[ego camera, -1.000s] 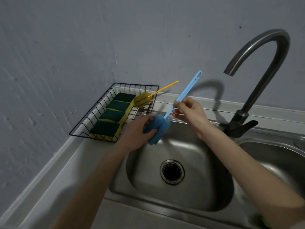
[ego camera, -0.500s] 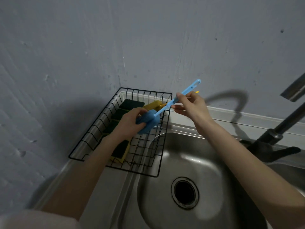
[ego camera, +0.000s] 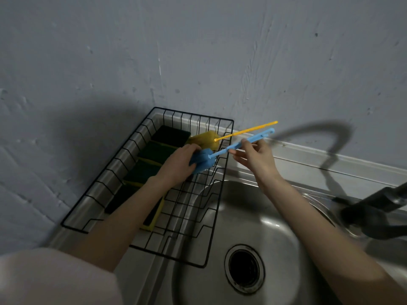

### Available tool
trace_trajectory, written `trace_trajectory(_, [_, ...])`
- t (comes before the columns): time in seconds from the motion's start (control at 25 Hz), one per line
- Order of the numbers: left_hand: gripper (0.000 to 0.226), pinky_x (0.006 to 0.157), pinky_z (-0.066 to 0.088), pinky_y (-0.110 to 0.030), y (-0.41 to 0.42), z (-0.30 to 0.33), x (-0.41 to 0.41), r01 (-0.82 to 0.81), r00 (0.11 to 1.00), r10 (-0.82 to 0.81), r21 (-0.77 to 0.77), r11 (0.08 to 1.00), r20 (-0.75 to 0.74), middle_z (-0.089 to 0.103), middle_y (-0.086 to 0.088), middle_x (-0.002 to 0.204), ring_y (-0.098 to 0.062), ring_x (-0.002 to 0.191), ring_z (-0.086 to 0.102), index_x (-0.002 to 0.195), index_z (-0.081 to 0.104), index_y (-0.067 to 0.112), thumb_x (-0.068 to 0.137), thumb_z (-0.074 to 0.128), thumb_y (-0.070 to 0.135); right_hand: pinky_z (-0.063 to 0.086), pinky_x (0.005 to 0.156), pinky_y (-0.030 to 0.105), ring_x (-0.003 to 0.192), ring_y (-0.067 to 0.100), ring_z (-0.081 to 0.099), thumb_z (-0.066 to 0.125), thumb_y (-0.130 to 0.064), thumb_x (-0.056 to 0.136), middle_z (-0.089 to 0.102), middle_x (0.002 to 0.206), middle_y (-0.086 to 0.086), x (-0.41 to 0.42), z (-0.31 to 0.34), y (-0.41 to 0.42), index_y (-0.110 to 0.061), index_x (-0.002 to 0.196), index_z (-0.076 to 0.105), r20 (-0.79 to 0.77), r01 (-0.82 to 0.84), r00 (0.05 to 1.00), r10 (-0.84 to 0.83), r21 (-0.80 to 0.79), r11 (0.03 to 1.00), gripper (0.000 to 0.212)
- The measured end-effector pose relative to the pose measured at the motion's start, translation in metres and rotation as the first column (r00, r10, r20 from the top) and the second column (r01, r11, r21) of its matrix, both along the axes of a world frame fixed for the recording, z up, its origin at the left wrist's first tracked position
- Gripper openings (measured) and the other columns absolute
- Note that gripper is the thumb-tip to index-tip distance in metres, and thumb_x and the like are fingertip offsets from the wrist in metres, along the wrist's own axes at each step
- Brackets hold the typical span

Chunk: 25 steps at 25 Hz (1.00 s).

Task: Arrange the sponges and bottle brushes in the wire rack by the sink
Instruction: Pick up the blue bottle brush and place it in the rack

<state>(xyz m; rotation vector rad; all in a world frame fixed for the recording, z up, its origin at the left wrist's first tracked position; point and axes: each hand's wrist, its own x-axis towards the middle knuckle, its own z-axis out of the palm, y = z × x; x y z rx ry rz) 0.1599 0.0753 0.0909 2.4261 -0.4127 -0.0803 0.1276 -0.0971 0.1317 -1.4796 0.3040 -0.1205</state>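
A: Start with the grip. What has each hand got?

B: The left hand (ego camera: 176, 164) is closed around the foam head of the blue bottle brush (ego camera: 201, 160), fingers wrapped over the top. The right hand (ego camera: 256, 156) pinches the thin blue handle near its far end, thumb and fingertips closed on it.

A: And where is the brush?

B: Over the far right part of the wire rack (ego camera: 92, 188), head low inside it, handle slanting up across the right rim. Whether the head touches the rack floor, I cannot tell.

A: How will it handle?

B: My guess is very light, with a soft head that squashes and a slim plastic handle that may flex. So steer by the head and guide with the handle.

A: What lies around it?

B: The yellow bottle brush (ego camera: 204, 138) sits just behind, its handle poking over the same rim, nearly parallel. A row of green-and-yellow sponges (ego camera: 154, 150) lines the rack's left side. The rack stands on the steel tabletop, its right edge overhanging the sink (ego camera: 275, 238).

A: Risk?

B: Probably only nudging the yellow one.
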Motion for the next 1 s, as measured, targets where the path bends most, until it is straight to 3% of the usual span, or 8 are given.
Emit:
trace_trajectory(0.16, [0.037, 0.097, 0.041, -0.040, -0.002, -0.011, 0.007, -0.021, 1.000, 0.021, -0.013, 1.000, 0.003, 0.054, -0.018, 0.125, -0.032, 0.115, 0.051, 0.120, 0.049, 0.005, 0.083, 0.049, -0.002, 0.055, 0.081, 0.035, 0.081, 0.023, 0.065, 0.043, -0.016, 0.096, 0.060, 0.103, 0.014, 0.003, -0.011, -0.003, -0.019, 0.083, 0.047, -0.068, 0.004, 0.998, -0.004, 0.009, 1.000, 0.014])
trace_trajectory(0.24, [0.040, 0.098, 0.040, -0.040, -0.005, -0.010, 0.010, -0.025, 1.000, 0.025, 0.005, 1.000, -0.012, 0.054, -0.018, 0.127, -0.032, 0.116, 0.050, 0.122, 0.047, 0.006, 0.083, 0.049, -0.003, 0.054, 0.086, 0.036, 0.091, 0.026, 0.064, 0.042, -0.017, 0.096, 0.060, 0.106, 0.013, 0.004, -0.012, -0.003, -0.018, 0.087, 0.047, -0.082, 0.004, 0.997, -0.005, -0.012, 1.000, 0.010])
trace_trajectory(0.36, [0.045, 0.102, 0.039, -0.040, -0.007, -0.010, 0.008, -0.029, 0.999, 0.030, 0.021, 0.999, -0.034, 0.050, -0.017, 0.132, -0.031, 0.121, 0.047, 0.127, 0.043, 0.007, 0.083, 0.049, -0.002, 0.052, 0.087, 0.035, 0.094, 0.024, 0.063, 0.043, -0.018, 0.096, 0.061, 0.105, 0.011, 0.003, -0.010, -0.004, -0.017, 0.088, 0.048, -0.099, -0.004, 0.995, 0.002, -0.027, 1.000, 0.009])
trace_trajectory(0.48, [0.052, 0.107, 0.036, -0.043, -0.011, -0.006, 0.003, -0.036, 0.999, 0.037, 0.041, 0.999, -0.037, 0.043, -0.016, 0.139, -0.031, 0.127, 0.041, 0.133, 0.035, 0.007, 0.084, 0.050, 0.000, 0.049, 0.073, 0.023, 0.091, 0.021, 0.063, 0.044, -0.016, 0.095, 0.062, 0.108, 0.013, 0.000, -0.009, -0.008, -0.015, 0.092, 0.048, -0.167, -0.065, 0.985, 0.045, -0.113, 0.992, 0.005])
trace_trajectory(0.6, [0.056, 0.107, 0.037, -0.046, -0.015, 0.003, -0.001, -0.028, 0.998, 0.031, 0.066, 0.997, -0.050, 0.043, -0.016, 0.139, -0.031, 0.126, 0.042, 0.134, 0.033, 0.007, 0.083, 0.054, 0.006, 0.046, 0.070, 0.017, 0.095, 0.020, 0.061, 0.045, -0.012, 0.094, 0.063, 0.119, 0.017, -0.008, -0.010, -0.013, -0.014, 0.105, 0.051, -0.213, -0.126, 0.973, 0.084, -0.189, 0.974, 0.012])
trace_trajectory(0.8, [0.040, 0.095, 0.042, -0.040, -0.019, 0.032, -0.021, -0.005, 1.000, 0.006, 0.044, 0.999, -0.020, 0.051, -0.019, 0.124, -0.031, 0.112, 0.050, 0.122, 0.045, 0.001, 0.085, 0.054, 0.010, 0.045, 0.076, 0.025, 0.113, 0.028, 0.061, 0.047, -0.011, 0.092, 0.062, 0.123, 0.018, -0.025, -0.004, -0.024, -0.008, 0.121, 0.052, -0.235, -0.171, 0.967, 0.102, -0.298, 0.939, 0.030])
trace_trajectory(0.88, [0.034, 0.084, 0.041, -0.032, -0.020, 0.041, -0.029, 0.011, 1.000, -0.011, 0.051, 0.999, 0.011, 0.053, -0.019, 0.118, -0.027, 0.100, 0.052, 0.118, 0.048, 0.000, 0.085, 0.052, 0.009, 0.042, 0.084, 0.027, 0.114, 0.029, 0.060, 0.048, -0.013, 0.090, 0.062, 0.123, 0.017, -0.034, -0.001, -0.028, -0.011, 0.123, 0.051, -0.244, -0.192, 0.963, 0.114, -0.327, 0.925, 0.033])
trace_trajectory(1.0, [0.022, 0.066, 0.037, -0.020, -0.023, 0.056, -0.046, 0.050, 0.997, -0.053, 0.048, 0.998, 0.053, 0.051, -0.010, 0.097, -0.016, 0.086, 0.045, 0.108, 0.053, 0.003, 0.086, 0.050, 0.009, 0.040, 0.080, 0.026, 0.113, 0.029, 0.059, 0.050, -0.014, 0.090, 0.061, 0.123, 0.017, -0.050, 0.006, -0.035, -0.012, 0.125, 0.051, -0.236, -0.215, 0.963, 0.133, -0.365, 0.906, 0.035])
